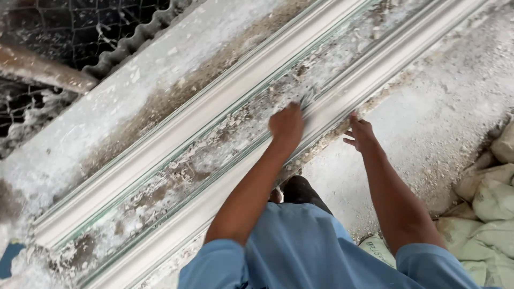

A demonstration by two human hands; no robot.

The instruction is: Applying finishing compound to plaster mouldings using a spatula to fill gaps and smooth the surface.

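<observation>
Scraper (307,100) pinched in left hand (286,126), blade toward upper right along long plaster cornice mould (176,139); right hand (362,134) spread, beside mould edge; sacks (490,198) right of the mould.

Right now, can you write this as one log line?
left hand: grips scraper on long mould | right hand: fingers spread on mould edge | sacks: beside

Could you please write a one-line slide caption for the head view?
Left hand works a small blurred tool along a long white moulding trough; right hand rests on its edge.
</observation>
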